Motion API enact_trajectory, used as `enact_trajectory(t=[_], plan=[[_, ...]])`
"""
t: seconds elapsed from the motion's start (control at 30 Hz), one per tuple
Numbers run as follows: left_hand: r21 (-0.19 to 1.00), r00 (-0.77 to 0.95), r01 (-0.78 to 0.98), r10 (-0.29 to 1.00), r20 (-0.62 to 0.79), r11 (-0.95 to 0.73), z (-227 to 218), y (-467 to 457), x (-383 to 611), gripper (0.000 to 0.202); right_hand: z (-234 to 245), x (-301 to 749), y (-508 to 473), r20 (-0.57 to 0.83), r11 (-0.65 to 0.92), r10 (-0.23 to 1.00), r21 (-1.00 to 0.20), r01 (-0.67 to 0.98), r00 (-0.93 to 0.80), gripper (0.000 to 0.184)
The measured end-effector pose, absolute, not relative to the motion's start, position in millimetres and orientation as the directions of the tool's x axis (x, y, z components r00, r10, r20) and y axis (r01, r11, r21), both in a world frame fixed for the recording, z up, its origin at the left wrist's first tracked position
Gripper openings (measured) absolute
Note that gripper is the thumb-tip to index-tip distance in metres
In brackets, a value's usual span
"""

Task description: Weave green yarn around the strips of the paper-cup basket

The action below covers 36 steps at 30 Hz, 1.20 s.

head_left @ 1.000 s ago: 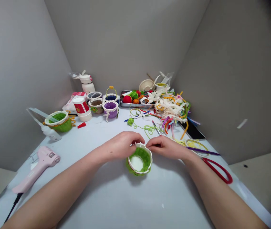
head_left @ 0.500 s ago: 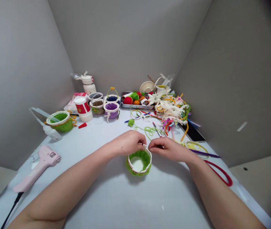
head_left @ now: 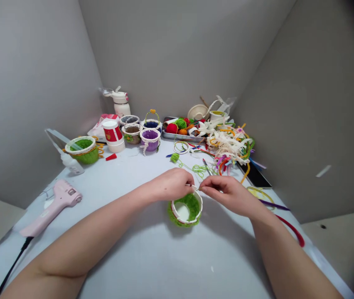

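A small green woven basket (head_left: 181, 223) with a white rim stands upright on the table in front of me. Closed over the rim's far left side is my left hand (head_left: 177, 185), thumb and fingers pinching it. My right hand (head_left: 227, 193) hovers at the rim's far right, thumb and forefinger pressed together; whatever thin piece they pinch is too small to make out. Just beyond both hands lies loose light-green yarn (head_left: 200, 169) running from a little green ball (head_left: 175, 158). A pen (head_left: 207, 167) lies beside the yarn.
At left are a pink glue gun (head_left: 50, 207), a glue bottle (head_left: 72, 164) and another green basket (head_left: 88, 156). Several small baskets, including a purple one (head_left: 151, 140), stand at the back near a yarn tray (head_left: 183, 136). Tangled strips (head_left: 227, 143) and a black tablet-like slab (head_left: 258, 177) lie right.
The view has shifted slightly, so everything sits a little differently in frame. My right hand has drawn slightly away from the rim, fingers still pinched. My left hand keeps its grip.
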<state>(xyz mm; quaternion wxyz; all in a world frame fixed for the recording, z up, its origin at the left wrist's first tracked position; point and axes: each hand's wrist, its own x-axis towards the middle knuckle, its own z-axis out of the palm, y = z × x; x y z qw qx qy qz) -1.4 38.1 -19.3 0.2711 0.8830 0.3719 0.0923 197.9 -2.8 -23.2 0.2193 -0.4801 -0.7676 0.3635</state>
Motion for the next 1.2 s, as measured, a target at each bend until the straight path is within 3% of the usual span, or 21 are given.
enact_trajectory(t=[0.13, 0.27, 0.4, 0.5, 0.57, 0.7, 0.87, 1.07, 1.2], plan=[[0.527, 0.695, 0.623, 0.718, -0.036, -0.577, -18.3, 37.2, -0.2, 0.020, -18.1, 184.5, -7.0, -0.007, 0.198, 0.956, -0.727, 0.658, -0.295, 0.026], [0.518, 0.689, 0.631, 0.724, -0.030, -0.578, -19.5, 38.3, -1.2, 0.019, -12.2, 167.5, -10.3, 0.063, 0.245, 0.964, -0.594, 0.767, -0.259, 0.021], [0.527, 0.695, 0.626, 0.718, -0.040, -0.576, -20.4, 39.5, -2.1, 0.017, -6.4, 161.1, -14.6, 0.122, 0.421, 0.906, -0.364, 0.831, -0.406, 0.019], [0.537, 0.706, 0.612, 0.708, -0.038, -0.581, -19.7, 39.7, -2.5, 0.018, -0.3, 168.2, -19.7, 0.086, 0.607, 0.788, -0.276, 0.746, -0.609, 0.018], [0.534, 0.709, 0.608, 0.705, -0.031, -0.588, -18.8, 39.6, -2.9, 0.018, 2.8, 176.8, -23.0, 0.065, 0.658, 0.739, -0.282, 0.698, -0.671, 0.019], [0.525, 0.717, 0.600, 0.697, -0.017, -0.604, -17.9, 39.0, -3.8, 0.019, 2.4, 196.0, -25.9, 0.081, 0.633, 0.752, -0.364, 0.683, -0.654, 0.019], [0.529, 0.720, 0.588, 0.694, 0.002, -0.611, -18.6, 38.0, -4.3, 0.017, -5.8, 212.0, -20.1, 0.106, 0.551, 0.806, -0.490, 0.675, -0.582, 0.020], [0.521, 0.720, 0.594, 0.694, -0.002, -0.613, -17.4, 35.7, -4.4, 0.017, -18.3, 214.6, -13.2, -0.012, 0.427, 0.842, -0.597, 0.679, -0.540, 0.022], [0.510, 0.724, 0.592, 0.690, 0.004, -0.624, -15.5, 33.8, -3.9, 0.017, -26.3, 214.2, -9.5, -0.003, 0.374, 0.872, -0.642, 0.669, -0.490, 0.025]])
